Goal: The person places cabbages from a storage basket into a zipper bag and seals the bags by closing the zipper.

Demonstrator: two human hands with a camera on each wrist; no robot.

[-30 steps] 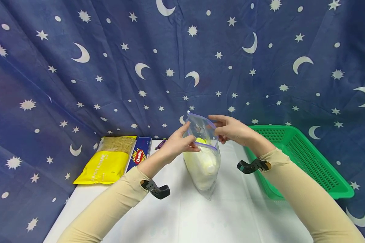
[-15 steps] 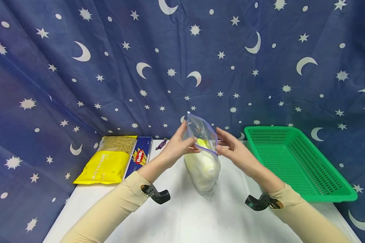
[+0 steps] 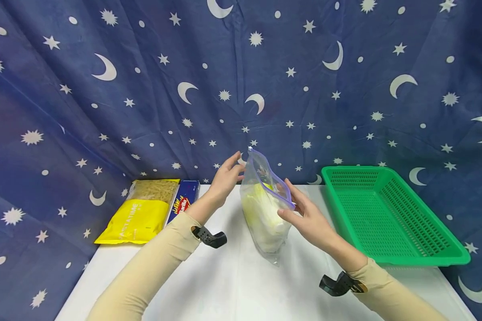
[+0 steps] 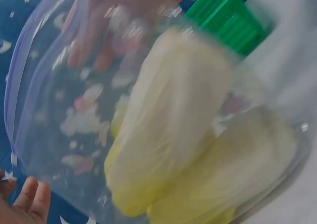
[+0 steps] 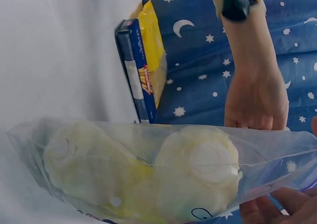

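Note:
A clear zip bag with a purple-edged mouth stands in the middle of the white table, its mouth gaping. Inside lie pale yellow-white napa cabbages; two show in the left wrist view, blurred. My right hand holds the bag's right side near the rim, thumb in front and fingers behind the film. Just left of the bag, my left hand has loosely bent fingers, with nothing in them. In the left wrist view, its fingertips are close to the slider end of the rim.
A green plastic basket sits at the right. At the back left are a yellow pasta bag and a blue Barilla box. A blue curtain with moons and stars hangs behind the table.
My left hand has let go of the rim and moved up and left. My right hand has come down along the bag's right side, and the rim there has shifted right.

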